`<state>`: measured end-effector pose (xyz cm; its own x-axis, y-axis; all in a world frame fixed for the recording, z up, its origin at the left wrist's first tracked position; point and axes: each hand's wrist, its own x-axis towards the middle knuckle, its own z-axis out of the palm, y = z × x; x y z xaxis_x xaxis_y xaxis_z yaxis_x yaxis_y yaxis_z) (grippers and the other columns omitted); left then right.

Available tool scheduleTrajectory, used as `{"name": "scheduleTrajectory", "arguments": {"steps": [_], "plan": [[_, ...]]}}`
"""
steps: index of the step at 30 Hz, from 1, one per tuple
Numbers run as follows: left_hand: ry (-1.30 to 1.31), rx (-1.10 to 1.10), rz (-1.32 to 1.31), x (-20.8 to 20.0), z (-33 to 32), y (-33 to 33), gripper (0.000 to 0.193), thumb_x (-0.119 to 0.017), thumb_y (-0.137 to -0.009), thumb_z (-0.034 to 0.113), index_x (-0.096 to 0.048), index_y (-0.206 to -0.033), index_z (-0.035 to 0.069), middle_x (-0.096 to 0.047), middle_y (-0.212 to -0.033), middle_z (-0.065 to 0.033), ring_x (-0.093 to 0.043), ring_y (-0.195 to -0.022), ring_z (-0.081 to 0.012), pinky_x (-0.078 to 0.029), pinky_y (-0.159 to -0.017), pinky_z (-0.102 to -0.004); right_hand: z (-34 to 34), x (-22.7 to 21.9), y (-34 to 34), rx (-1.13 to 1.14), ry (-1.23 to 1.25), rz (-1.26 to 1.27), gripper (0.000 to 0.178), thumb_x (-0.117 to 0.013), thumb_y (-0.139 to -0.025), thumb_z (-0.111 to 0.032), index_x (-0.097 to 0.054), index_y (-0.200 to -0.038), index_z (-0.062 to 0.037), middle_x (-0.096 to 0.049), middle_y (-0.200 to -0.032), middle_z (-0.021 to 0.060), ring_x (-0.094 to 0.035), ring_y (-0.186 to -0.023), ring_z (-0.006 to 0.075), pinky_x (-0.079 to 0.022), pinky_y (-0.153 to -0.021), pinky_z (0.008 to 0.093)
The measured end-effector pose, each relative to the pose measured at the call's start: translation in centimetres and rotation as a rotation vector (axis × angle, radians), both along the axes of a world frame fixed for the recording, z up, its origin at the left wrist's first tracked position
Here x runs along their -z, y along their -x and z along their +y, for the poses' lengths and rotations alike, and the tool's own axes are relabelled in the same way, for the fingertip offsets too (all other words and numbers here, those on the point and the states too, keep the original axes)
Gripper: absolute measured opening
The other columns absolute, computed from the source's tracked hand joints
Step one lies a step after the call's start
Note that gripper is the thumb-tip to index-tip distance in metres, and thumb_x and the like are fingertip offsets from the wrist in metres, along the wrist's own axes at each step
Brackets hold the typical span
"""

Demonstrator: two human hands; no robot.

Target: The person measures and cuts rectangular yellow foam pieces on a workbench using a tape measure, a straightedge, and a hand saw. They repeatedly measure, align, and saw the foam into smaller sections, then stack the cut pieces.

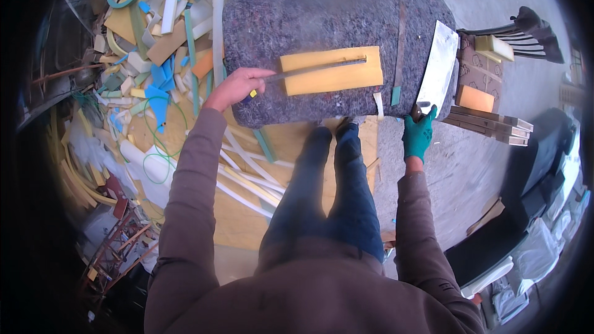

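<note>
A yellow foam block lies on a padded surface covered in mottled grey felt. Across the foam rests a long, thin dark metal strip, its far end by a small notch. My bare left hand is closed on the strip's left end, with a small yellow part showing under the fingers. On the right, my right hand, in a green glove, grips the dark handle of a wide flat metal blade. This blade lies along the felt's right side, tip pointing away from me.
Foam offcuts are heaped at the left. A narrow dark strip with a green end lies on the felt. To the right are a patterned box bearing foam pieces, stacked boards and a black slatted object. Plastic-wrapped items sit lower right.
</note>
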<state>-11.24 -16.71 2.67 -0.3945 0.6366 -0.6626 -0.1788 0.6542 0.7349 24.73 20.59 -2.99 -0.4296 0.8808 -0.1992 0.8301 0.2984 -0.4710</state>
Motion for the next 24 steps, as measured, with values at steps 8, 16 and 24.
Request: {"name": "scheduleTrajectory", "arguments": {"steps": [8,16,24], "plan": [[0.035,0.028,-0.003,-0.1,0.4,0.6,0.043,-0.058,-0.1,0.004,-0.07,-0.141,-0.001,-0.07,-0.09,-0.002,-0.065,-0.089,-0.0131,-0.051,-0.088,-0.0294,3.1,-5.5,-1.3,0.304,0.441,0.529,0.062,-0.065,-0.089,-0.001,-0.057,-0.15,-0.0079,-0.067,-0.126,0.0091,-0.068,-0.106,0.0161,-0.052,-0.079,0.0253],[0.053,0.076,-0.025,-0.1,0.0,1.2,0.045,-0.057,-0.102,0.005,-0.067,-0.145,-0.002,-0.072,-0.091,-0.0035,-0.065,-0.09,-0.0135,-0.052,-0.092,-0.0302,-0.8,-14.8,-3.8,0.286,0.614,0.691,0.036,-0.066,-0.099,-0.006,-0.06,-0.134,-0.0026,-0.073,-0.101,0.0137,-0.06,-0.061,0.0111,-0.047,-0.052,0.0247],[0.109,0.07,-0.022,-0.9,0.1,1.1,0.046,-0.058,-0.102,0.006,-0.066,-0.146,-0.002,-0.072,-0.092,-0.0036,-0.065,-0.091,-0.014,-0.051,-0.093,-0.0307,-9.7,-14.8,-1.7,0.178,0.833,0.438,0.017,-0.067,-0.101,-0.011,-0.065,-0.116,-0.0037,-0.074,-0.084,0.0098,-0.057,-0.052,0.0096,-0.043,-0.046,0.0253]]}}
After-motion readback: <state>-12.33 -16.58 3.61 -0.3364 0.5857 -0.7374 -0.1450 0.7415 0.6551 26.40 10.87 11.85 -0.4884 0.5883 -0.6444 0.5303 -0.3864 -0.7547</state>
